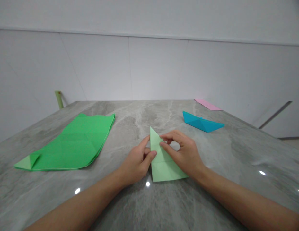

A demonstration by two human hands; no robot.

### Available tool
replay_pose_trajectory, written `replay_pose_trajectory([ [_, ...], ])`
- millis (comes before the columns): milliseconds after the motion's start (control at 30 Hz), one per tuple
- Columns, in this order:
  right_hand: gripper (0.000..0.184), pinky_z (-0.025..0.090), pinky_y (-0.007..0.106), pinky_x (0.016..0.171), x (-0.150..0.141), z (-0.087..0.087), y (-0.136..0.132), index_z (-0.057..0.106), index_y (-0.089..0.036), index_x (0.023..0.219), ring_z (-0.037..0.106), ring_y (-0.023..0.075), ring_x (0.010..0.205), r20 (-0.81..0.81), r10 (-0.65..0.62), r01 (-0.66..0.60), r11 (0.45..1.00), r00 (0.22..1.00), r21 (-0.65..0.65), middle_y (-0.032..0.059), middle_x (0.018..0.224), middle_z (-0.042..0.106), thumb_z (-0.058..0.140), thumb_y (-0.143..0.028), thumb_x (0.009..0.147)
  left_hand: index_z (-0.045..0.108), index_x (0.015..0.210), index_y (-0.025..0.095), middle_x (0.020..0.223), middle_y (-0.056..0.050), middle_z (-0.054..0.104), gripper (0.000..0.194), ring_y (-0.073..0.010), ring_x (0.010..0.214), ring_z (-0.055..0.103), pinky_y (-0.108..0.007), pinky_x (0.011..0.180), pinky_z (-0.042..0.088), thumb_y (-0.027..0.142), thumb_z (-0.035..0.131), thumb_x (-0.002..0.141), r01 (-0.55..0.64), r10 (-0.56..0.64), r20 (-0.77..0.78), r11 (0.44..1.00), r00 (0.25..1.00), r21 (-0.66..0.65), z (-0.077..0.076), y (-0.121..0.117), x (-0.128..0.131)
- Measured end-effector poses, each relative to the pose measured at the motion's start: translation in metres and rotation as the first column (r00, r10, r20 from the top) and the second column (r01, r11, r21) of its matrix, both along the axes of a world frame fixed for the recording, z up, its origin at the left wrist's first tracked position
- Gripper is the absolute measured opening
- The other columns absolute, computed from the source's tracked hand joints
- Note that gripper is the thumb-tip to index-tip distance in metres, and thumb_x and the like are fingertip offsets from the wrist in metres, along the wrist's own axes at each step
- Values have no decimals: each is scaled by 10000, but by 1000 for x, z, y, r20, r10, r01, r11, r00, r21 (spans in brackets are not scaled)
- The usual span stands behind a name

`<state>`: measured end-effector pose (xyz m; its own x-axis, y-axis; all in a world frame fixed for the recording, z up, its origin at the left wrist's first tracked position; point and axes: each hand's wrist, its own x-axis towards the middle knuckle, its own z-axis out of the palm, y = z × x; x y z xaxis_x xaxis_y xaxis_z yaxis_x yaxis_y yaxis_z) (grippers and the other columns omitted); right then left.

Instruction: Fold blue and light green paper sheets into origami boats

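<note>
The left hand (137, 162) and right hand (185, 154) pinch a folded pale green paper (163, 171) near the close edge of a gray marble table (130, 122). A large green sheet (72, 144) (creased all over, one corner folded) lies to the left, a blue paper boat (201, 122) to the far right, and a pink paper (207, 104) at the far edge, before a white wall (151, 64).

A plain indoor room used for paper craft, perhaps a studio or workroom. A grey marble-patterned table top (130, 128) runs beyond the right hand's fingers (171, 136) on pale green folded paper (163, 168), a white panelled wall (154, 67) rises past them, and a creased green paper sheet (72, 144) lies to their left.
</note>
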<state>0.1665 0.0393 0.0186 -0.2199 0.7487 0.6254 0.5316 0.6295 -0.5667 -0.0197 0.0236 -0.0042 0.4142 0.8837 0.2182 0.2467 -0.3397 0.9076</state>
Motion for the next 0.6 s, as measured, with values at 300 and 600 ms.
replay_pose_trajectory([
  [300, 206, 520, 326, 742, -1, 2, -3, 688, -210, 975, 628, 168, 782, 11, 2, -2, 1000, 1000, 30, 31, 863, 674, 607, -105, 818, 313, 1426, 142, 520, 92, 449, 501, -100, 450, 439, -221, 493, 317, 286, 433, 961, -49, 54, -83, 996, 995, 68, 5, -1, 1],
  [600, 245, 524, 307, 731, -2, 0, -3, 673, -204, 1007, 636, 158, 769, -3, 15, -14, 998, 1000, 55, 22, 856, 675, 594, -80, 810, 324, 1419, 113, 522, 94, 432, 505, -104, 457, 420, -231, 506, 302, 260, 435, 949, -93, 106, -129, 990, 986, 103, 6, -1, 1],
])
